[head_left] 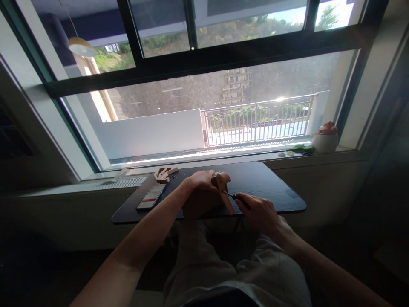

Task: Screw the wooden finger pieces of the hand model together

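My right hand (pixel 260 211) is wrapped round the dark handle of a screwdriver (pixel 235 197). The screwdriver's thin shaft points left, and its tip meets a flat light-brown wooden piece (pixel 227 201) on the right side of a brown box-like wooden body (pixel 201 204). My left hand (pixel 200 180) lies over the top of this body and grips it, with its fingertips partly hidden near a curved wooden part (pixel 224 176). The wooden body rests near the front edge of the dark table (pixel 262 183).
Several cut wooden parts (pixel 163 174) and small dark screws (pixel 172 176) lie at the table's back left. A phone-like flat slab (pixel 151 197) with a lit face is at the left. Behind the table, a white pot (pixel 325 140) stands on the window sill.
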Demonstrator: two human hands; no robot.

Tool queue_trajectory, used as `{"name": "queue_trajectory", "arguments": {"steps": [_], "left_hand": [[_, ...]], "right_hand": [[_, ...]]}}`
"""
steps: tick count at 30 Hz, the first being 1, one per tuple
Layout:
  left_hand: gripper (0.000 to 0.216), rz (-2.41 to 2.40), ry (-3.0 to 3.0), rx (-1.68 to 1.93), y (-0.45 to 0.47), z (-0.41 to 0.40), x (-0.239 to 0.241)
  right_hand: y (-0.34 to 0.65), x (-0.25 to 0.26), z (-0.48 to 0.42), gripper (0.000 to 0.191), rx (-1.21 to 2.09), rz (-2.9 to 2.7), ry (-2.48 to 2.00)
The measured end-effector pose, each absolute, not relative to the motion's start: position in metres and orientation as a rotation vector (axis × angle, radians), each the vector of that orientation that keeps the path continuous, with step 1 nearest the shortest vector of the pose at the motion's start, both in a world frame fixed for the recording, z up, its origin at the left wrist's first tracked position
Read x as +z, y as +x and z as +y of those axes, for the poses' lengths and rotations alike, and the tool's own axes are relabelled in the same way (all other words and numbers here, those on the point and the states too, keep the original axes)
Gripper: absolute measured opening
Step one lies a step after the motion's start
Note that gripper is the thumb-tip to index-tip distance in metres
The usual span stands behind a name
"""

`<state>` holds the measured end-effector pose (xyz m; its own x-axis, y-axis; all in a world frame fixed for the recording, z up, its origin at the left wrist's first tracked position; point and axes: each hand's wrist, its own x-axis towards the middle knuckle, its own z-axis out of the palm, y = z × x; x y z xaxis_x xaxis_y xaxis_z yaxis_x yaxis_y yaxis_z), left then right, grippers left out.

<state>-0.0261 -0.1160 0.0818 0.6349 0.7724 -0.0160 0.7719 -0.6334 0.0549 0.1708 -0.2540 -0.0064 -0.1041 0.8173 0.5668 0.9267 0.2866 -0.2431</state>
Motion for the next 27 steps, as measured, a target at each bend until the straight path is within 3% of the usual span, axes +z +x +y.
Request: {"name": "queue_trajectory", "arguments": {"steps": [27], "left_hand": [[0.066,1.299,2.822,0.015,-0.025,-0.117,0.081]], "right_hand": [[0.174,0.004,-0.249,0.028,-0.276,-2.001,-1.527]]}}
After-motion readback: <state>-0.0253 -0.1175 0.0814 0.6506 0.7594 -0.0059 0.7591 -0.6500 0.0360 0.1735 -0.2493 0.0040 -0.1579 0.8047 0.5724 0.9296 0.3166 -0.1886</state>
